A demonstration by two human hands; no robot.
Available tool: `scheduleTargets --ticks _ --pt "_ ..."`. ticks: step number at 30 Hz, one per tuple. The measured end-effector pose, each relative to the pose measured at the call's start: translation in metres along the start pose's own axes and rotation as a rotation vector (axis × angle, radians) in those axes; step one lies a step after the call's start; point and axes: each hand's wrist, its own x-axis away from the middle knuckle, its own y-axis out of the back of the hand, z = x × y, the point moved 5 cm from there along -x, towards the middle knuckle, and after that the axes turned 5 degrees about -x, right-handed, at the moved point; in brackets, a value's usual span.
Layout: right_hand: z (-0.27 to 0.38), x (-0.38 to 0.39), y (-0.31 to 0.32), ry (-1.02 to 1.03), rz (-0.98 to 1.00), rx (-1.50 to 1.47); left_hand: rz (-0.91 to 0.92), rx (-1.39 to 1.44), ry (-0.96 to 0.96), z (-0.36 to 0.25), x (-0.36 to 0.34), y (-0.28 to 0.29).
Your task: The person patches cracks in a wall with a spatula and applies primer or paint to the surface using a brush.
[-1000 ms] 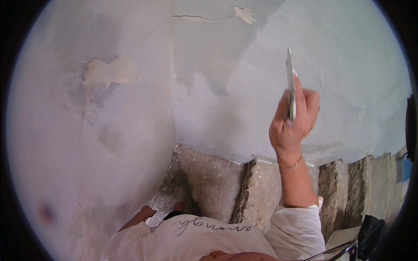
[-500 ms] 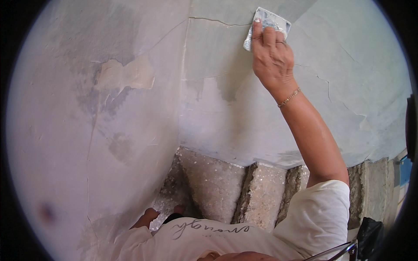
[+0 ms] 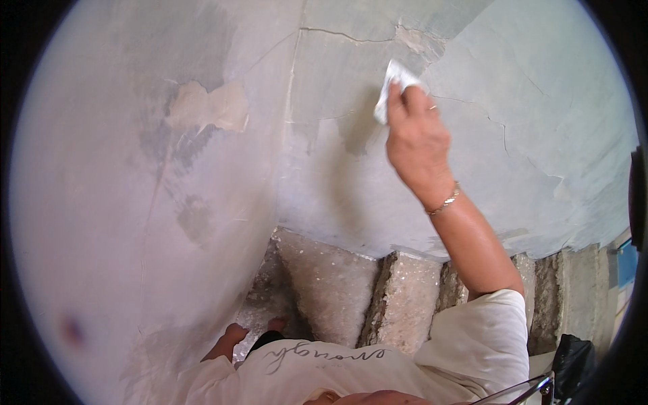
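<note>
My right hand [image 3: 415, 138] grips a flat scraper [image 3: 383, 101], its blade smeared whitish, held at a tilt over the grey-blue wall [image 3: 513, 162]; whether it touches is unclear. Just above it are a thin crack [image 3: 344, 34] and a small pale patch [image 3: 412, 39]. My left hand [image 3: 234, 333] hangs low beside the body, near the foot of the left wall; its fingers are too small and hidden to read.
The left wall [image 3: 101, 202] meets the facing one in a corner and has a larger bare patch [image 3: 206, 108]. Rough, speckled concrete stair steps [image 3: 327, 283] run below along the wall. A black bag-like object [image 3: 574, 358] is at lower right, a blue object [image 3: 626, 263] at the far right.
My right hand rose and pressed the blade flat over the upper crack half a second ago; now it is lower, the blade more tilted, and the pale patch above shows again.
</note>
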Motion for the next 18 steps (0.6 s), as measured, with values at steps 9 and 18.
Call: scheduleTargets --ticks 9,18 --pt "-0.020 -0.031 -0.049 -0.014 0.097 0.122 -0.035 -0.137 -0.089 -0.001 -0.015 0.003" --pt "-0.025 -0.048 0.006 0.040 -0.219 0.086 0.018 -0.069 -0.041 -0.012 0.000 0.002"
